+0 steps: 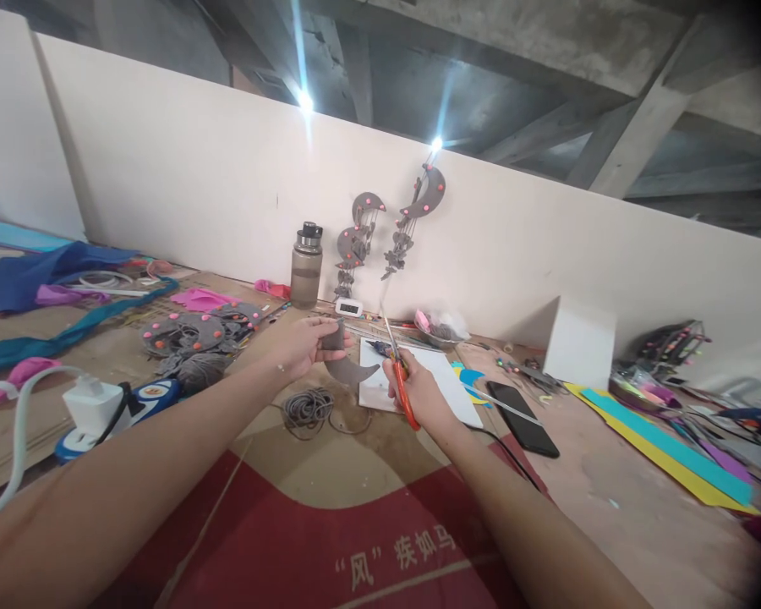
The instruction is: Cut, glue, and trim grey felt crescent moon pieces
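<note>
My left hand (pixel 314 345) pinches a crescent-shaped grey felt piece (pixel 353 372), whose pointed tip sticks out to the right. My right hand (pixel 418 391) is closed around orange-handled scissors (pixel 405 396). Their blades point up and away, to the right of the felt and apart from it. Behind the right hand a dark pointed tool (pixel 379 345) lies on a white sheet (pixel 444 376), partly hidden. A coil of grey cord (pixel 308 409) rests on the table below the left hand.
A water bottle (pixel 306 266) and a small digital display (pixel 348 308) stand by the white wall. Grey crescent garlands (pixel 424 199) hang there. A phone (pixel 521 418) lies right, teal and yellow strips (pixel 672 448) beyond. At left are felt crescents (pixel 187 331) and a plugged-in charger (pixel 98 404).
</note>
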Action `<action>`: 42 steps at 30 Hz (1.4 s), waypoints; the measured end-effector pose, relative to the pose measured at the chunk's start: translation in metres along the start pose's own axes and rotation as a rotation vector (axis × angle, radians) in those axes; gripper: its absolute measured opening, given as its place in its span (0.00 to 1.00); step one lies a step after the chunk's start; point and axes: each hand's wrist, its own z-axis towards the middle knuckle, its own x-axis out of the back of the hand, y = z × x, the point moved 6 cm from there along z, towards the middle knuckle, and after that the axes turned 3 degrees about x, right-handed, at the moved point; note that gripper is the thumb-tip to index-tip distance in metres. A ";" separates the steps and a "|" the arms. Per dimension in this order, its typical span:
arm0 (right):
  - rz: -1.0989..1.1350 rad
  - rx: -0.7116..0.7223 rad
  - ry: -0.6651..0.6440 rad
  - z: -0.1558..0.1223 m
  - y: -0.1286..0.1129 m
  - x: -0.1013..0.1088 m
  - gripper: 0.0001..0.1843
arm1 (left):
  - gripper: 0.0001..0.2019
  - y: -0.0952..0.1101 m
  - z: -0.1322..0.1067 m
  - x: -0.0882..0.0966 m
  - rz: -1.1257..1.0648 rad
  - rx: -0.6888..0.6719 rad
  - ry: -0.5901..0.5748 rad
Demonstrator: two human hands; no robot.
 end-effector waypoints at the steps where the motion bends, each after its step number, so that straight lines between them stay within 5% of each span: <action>1: -0.070 0.027 -0.003 -0.001 -0.003 0.001 0.21 | 0.07 0.000 0.001 0.002 0.023 -0.001 0.003; 6: -0.425 0.165 0.076 -0.002 -0.014 0.011 0.19 | 0.13 0.003 0.004 0.010 0.215 -0.054 0.039; 11: -0.509 0.336 0.030 -0.005 -0.017 -0.001 0.33 | 0.15 0.006 0.006 0.013 0.308 -0.089 0.047; 17: -0.614 0.327 0.052 -0.008 -0.014 -0.004 0.35 | 0.12 0.000 0.002 0.008 0.262 -0.058 0.070; 26: -0.910 0.340 0.057 -0.008 -0.010 0.001 0.28 | 0.04 -0.009 -0.002 -0.013 -0.171 0.164 -0.032; 42: -1.093 0.284 0.026 -0.007 -0.013 0.005 0.27 | 0.08 -0.014 -0.002 -0.013 -0.173 0.252 -0.112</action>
